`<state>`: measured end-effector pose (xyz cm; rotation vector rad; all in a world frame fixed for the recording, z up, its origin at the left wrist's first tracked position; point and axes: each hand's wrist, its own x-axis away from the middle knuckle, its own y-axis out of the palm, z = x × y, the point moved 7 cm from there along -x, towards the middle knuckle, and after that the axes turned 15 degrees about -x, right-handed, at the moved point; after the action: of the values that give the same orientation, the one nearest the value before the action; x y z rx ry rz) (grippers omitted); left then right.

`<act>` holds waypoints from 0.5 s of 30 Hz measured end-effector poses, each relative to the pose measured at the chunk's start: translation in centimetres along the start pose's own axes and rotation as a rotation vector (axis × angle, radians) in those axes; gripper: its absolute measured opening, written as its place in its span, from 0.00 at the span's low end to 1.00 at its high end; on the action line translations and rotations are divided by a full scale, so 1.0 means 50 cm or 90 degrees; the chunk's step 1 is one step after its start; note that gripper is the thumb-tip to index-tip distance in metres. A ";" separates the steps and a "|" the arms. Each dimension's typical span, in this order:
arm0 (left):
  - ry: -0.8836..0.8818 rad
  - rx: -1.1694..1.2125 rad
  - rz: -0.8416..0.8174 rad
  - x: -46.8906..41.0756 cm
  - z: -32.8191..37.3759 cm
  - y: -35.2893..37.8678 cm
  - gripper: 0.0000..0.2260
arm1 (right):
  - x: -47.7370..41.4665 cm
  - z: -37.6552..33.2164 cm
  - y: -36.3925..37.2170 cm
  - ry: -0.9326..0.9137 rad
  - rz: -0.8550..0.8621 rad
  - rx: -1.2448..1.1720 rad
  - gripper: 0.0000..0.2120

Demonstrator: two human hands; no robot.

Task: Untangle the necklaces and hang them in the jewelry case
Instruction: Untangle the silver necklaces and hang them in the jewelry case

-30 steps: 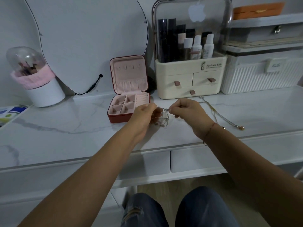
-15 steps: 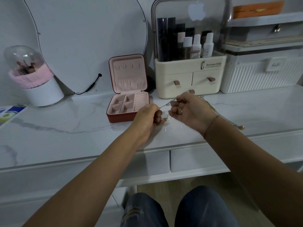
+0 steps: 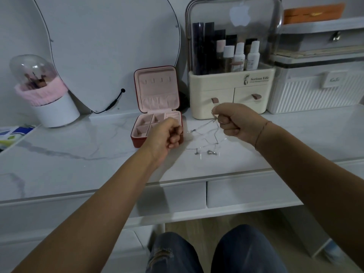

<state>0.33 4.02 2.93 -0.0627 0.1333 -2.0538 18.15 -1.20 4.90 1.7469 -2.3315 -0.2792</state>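
Thin silver necklaces [image 3: 206, 137] stretch in a loose tangle between my two hands above the marble tabletop [image 3: 78, 154]. Two small pendants [image 3: 210, 152] dangle at the lowest point, close to the surface. My left hand [image 3: 165, 137] pinches one end of the chains, just in front of the open red jewelry case [image 3: 155, 107]. My right hand [image 3: 234, 122] grips the other end higher up. The case's pink lid stands upright with a row of small hooks [image 3: 156, 80] that carry nothing.
A cream cosmetics organizer [image 3: 230, 91] with bottles stands behind my right hand. A white ribbed box [image 3: 319, 91] sits to its right. A round mirror [image 3: 110, 52] leans at the back. A white brush holder [image 3: 47, 91] with a clear dome is at far left.
My hands have pulled apart, the right one rising toward the organizer. The bunched chains have spread out between them, and the pendants now hang free.
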 end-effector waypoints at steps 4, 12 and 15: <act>0.032 -0.237 0.014 0.007 0.008 0.007 0.05 | 0.000 -0.022 0.024 -0.041 -0.067 0.078 0.08; 0.111 -0.282 -0.041 0.017 0.030 0.046 0.06 | 0.012 -0.066 0.077 -0.113 -0.099 0.192 0.03; 0.106 -0.214 -0.033 0.017 0.039 0.050 0.06 | 0.017 -0.072 0.090 -0.127 -0.105 0.206 0.03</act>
<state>2.34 1.97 4.56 -0.1039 0.5848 -2.0675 14.80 -0.87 9.64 2.1590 -2.4858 -0.1098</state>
